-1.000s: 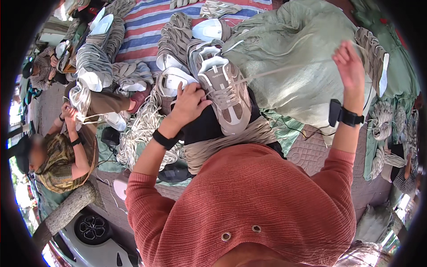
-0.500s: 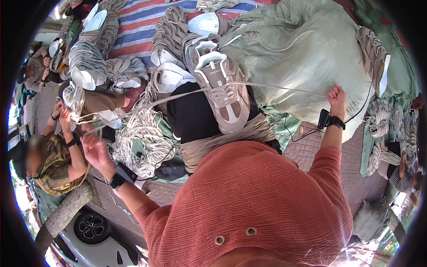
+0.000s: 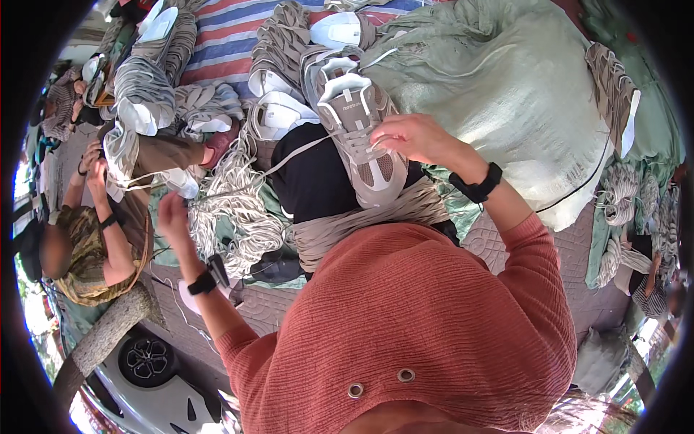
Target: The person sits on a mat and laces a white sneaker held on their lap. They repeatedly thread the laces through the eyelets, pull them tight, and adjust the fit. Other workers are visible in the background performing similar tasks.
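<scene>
A taupe and beige sneaker upper (image 3: 371, 177), with a mesh toe, rests toe toward me on black cloth (image 3: 307, 173) over my lap. Crossed laces run through its lower eyelets. From its left side a flat beige shoelace (image 3: 293, 153) stretches down to my left hand (image 3: 173, 220), which is slightly blurred and closed around it. At the right eyelet row, my right hand (image 3: 419, 139) pinches the lace close to the shoe, thumb and forefinger together. Across my lap lies a thick bundle of beige laces (image 3: 369, 226).
Loose laces (image 3: 235, 224) pile up at my left. Stacked shoe uppers (image 3: 278, 47) lie on a striped sheet (image 3: 224, 36) ahead. A big pale green sack (image 3: 506, 101) fills the far right. Another person (image 3: 94, 260) works at the left, near a tree trunk (image 3: 108, 343).
My right hand has come in from the far right to the shoe's eyelets. My left hand has shifted slightly right and lower, and the left lace now sags.
</scene>
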{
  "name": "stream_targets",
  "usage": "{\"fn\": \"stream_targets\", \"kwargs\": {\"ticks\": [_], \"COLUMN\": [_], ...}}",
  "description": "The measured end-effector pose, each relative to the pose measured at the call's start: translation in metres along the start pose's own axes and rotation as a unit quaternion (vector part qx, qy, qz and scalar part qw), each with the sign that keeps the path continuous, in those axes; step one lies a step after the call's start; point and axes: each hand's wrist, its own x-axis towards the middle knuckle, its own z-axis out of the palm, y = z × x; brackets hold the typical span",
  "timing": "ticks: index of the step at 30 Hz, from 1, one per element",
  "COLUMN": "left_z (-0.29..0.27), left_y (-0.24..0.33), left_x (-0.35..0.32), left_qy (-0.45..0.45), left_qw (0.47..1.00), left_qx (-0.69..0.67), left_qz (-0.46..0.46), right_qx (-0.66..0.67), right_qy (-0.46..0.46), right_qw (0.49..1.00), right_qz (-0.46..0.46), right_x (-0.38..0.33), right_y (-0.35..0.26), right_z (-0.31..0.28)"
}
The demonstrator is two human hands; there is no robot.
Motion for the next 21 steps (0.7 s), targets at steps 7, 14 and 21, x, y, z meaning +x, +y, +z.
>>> {"fn": "stream_targets", "kwargs": {"ticks": [7,14,21], "left_z": [0.168,0.236,0.242], "left_y": [0.120,0.163,0.173], "left_x": [-0.065,-0.092,-0.087], "left_qy": [-0.173,-0.278,-0.295], "left_qw": [0.908,0.854,0.786], "left_qx": [0.105,0.062,0.222], "left_qz": [0.366,0.435,0.495], "right_qx": [-0.084,0.345,0.449], "right_qy": [0.035,0.037,0.092], "right_qw": [0.996,0.925,0.877], "right_qz": [0.000,0.157,0.146], "right_x": [0.000,-0.012,-0.017], "right_y": [0.006,0.038,0.036], "right_z": [0.012,0.033,0.041]}}
